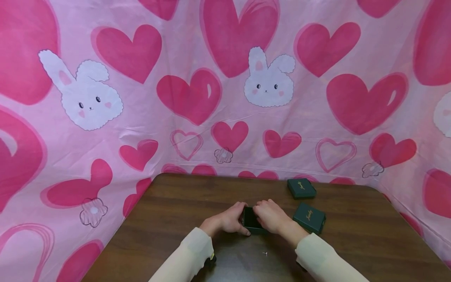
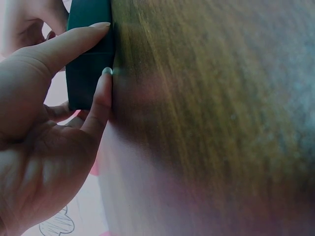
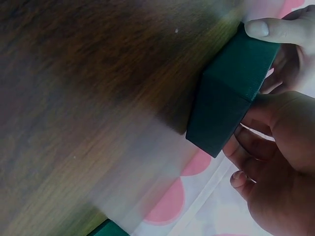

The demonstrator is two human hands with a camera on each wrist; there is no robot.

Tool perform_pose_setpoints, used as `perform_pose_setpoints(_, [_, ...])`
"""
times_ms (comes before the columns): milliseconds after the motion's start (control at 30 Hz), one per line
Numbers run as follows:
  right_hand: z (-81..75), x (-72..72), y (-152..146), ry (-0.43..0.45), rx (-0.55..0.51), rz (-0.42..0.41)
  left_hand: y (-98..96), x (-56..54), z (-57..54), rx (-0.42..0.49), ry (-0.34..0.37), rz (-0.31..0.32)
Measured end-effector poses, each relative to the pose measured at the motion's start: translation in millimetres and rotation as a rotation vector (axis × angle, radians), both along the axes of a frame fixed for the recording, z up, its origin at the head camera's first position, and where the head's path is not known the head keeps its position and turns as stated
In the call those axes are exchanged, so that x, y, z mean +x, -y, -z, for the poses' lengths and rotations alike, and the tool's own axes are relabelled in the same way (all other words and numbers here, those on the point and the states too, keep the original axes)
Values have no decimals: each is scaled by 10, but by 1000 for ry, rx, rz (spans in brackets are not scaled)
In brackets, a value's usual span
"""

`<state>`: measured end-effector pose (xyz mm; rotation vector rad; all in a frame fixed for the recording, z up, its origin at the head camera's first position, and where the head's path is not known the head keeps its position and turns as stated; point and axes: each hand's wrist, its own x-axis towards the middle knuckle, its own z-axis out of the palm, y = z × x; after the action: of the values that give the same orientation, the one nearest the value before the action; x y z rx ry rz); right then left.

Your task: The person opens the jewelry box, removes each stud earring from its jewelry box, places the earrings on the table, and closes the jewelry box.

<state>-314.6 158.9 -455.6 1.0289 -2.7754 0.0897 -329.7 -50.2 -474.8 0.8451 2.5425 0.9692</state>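
Observation:
A small dark green box [image 1: 258, 231] with a black interior sits on the table between both hands. My left hand [image 1: 230, 219] grips its left side, the thumb along the near wall and fingers round the far side, as the left wrist view [image 2: 49, 93] also shows. My right hand [image 1: 270, 216] reaches over the right rim with bent fingers. Its fingertips are hidden at the box's opening, so what they hold there cannot be seen. In the right wrist view the green box [image 3: 221, 98] shows two outer walls, with the curled right fingers beside its open side.
Two dark green square pieces with gold lettering, one farther back [image 1: 302, 188] and one nearer [image 1: 310, 217], lie right of the hands. A tiny pale object [image 1: 265, 253] lies on the brown wooden table [image 1: 190, 196] in front of the box. Pink heart-patterned cloth [image 1: 190, 98] hangs behind.

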Motion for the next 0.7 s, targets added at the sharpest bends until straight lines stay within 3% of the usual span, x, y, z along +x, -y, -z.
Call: perform_pose_setpoints(700, [-9,51,18,-55,5,33,1,0,7,-13,-17,5])
